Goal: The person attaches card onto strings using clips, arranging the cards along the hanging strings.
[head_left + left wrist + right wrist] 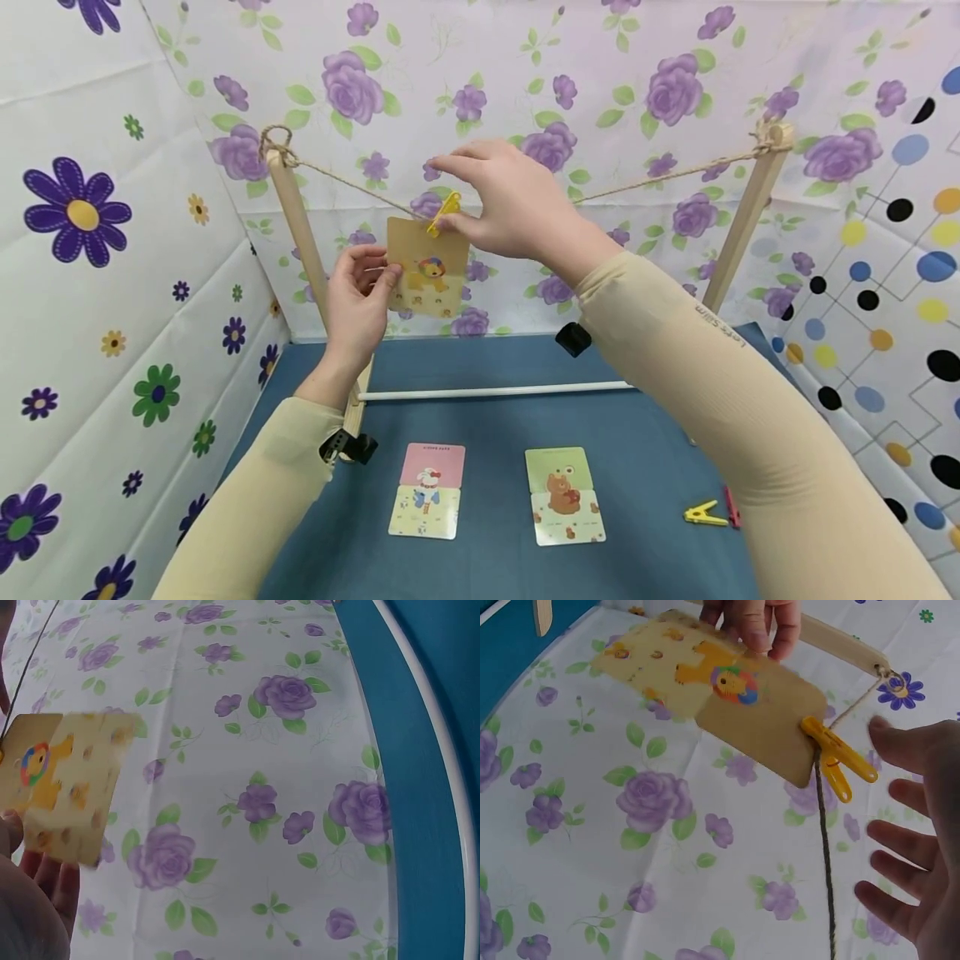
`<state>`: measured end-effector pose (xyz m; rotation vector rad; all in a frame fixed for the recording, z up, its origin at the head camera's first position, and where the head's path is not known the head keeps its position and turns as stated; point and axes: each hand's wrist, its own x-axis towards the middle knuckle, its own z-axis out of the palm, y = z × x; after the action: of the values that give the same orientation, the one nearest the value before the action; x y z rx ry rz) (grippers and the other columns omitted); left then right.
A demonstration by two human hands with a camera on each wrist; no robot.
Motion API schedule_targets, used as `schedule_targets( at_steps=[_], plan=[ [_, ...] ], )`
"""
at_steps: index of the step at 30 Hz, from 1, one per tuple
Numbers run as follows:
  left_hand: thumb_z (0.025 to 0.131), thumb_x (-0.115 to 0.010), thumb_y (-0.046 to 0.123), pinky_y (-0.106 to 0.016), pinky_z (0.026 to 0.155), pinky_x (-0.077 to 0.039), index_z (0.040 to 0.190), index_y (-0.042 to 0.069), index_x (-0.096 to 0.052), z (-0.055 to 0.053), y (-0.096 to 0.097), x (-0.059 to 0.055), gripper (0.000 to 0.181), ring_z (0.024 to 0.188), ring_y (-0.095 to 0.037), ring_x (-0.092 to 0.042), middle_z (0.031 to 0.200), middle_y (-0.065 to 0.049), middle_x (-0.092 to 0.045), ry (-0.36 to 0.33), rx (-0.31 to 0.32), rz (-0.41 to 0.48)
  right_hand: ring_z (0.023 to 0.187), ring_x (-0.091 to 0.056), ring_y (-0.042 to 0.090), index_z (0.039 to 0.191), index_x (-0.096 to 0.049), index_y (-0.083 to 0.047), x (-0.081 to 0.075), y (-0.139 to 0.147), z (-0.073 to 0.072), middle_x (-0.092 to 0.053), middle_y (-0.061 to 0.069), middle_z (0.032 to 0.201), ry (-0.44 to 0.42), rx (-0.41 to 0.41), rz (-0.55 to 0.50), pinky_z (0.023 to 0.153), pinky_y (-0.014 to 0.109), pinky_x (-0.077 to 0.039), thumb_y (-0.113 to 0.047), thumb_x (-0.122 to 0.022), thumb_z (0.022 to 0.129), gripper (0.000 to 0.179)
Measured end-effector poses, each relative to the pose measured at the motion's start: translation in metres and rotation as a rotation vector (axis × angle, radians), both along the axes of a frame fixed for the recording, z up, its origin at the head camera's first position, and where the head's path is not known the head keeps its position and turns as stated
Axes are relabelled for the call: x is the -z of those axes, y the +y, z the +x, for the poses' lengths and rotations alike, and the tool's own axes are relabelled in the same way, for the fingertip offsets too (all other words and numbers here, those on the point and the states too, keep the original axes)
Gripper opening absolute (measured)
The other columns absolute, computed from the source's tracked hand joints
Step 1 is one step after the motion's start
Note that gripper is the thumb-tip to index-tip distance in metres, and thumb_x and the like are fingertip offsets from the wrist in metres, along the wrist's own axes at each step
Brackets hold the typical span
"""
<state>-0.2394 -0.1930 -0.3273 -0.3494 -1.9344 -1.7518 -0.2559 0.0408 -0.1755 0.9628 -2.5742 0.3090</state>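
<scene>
clip (446,213) on card (418,293) at rope (351,185), two cards (564,498) on table (495,508), clothespins (706,513) right

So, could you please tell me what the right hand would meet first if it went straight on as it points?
Most likely the yellow clip on the lion card, just ahead of the right hand across a gap in the right wrist view; depth is unclear, so its fingers might pass by.
</scene>
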Motion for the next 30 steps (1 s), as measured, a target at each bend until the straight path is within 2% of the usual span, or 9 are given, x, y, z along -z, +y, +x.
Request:
schedule_targets(
  at_steps=[4, 9, 14, 22, 30],
  plan=[
    [0.108, -0.063, 0.006, -0.031, 0.101, -0.049, 0.138, -0.003, -0.052, 0.003, -0.002, 0.004, 0.033, 0.117, -0.018, -0.064, 0.129, -0.011, -0.064, 0.014, -0.010, 0.012, 0.152, -0.041, 0.026, 0.157, -0.056, -0.018, 0.017, 0.018, 0.003, -0.055, 0.008, 0.157, 0.139, -0.063, -0.127, 0.124, 0.042, -0.033, -0.047, -0.070, 0.104, 0.062],
    [0.109, -0.064, 0.010, -0.031, 0.102, -0.047, 0.137, 0.003, -0.053, 0.008, -0.006, 0.009, 0.032, 0.120, -0.019, -0.062, 0.133, -0.009, -0.063, 0.000, -0.044, 0.022, 0.150, -0.044, 0.031, 0.150, -0.063, -0.013, 0.039, 0.039, 0.007, -0.058, 0.014, 0.153, 0.255, -0.142, -0.262, 0.125, 0.043, -0.032, -0.039, -0.070, 0.106, 0.052],
    [0.109, -0.064, 0.010, -0.031, 0.102, -0.046, 0.138, -0.001, -0.052, 0.013, -0.010, 0.016, 0.033, 0.121, -0.018, -0.061, 0.133, -0.010, -0.063, -0.007, -0.070, 0.025, 0.147, -0.047, 0.032, 0.145, -0.067, -0.011, 0.055, 0.053, 0.010, -0.061, 0.015, 0.150, 0.317, -0.201, -0.358, 0.124, 0.044, -0.034, -0.030, -0.071, 0.105, 0.045],
    [0.108, -0.065, 0.009, -0.033, 0.099, -0.044, 0.137, -0.005, -0.053, 0.014, -0.013, 0.028, 0.034, 0.119, -0.017, -0.060, 0.131, -0.011, -0.062, 0.005, -0.104, 0.004, 0.138, -0.054, 0.037, 0.140, -0.070, -0.008, 0.068, 0.063, 0.015, -0.065, 0.019, 0.142, 0.396, -0.246, -0.370, 0.125, 0.047, -0.032, -0.024, -0.072, 0.105, 0.040],
    [0.109, -0.066, 0.013, -0.031, 0.098, -0.045, 0.139, -0.002, -0.054, 0.017, -0.012, 0.032, 0.036, 0.119, -0.016, -0.059, 0.130, -0.010, -0.062, -0.003, -0.108, -0.013, 0.142, -0.051, 0.036, 0.143, -0.068, -0.009, 0.074, 0.067, 0.017, -0.064, 0.018, 0.145, 0.352, -0.230, -0.358, 0.126, 0.046, -0.030, -0.025, -0.071, 0.105, 0.041]
  ],
)
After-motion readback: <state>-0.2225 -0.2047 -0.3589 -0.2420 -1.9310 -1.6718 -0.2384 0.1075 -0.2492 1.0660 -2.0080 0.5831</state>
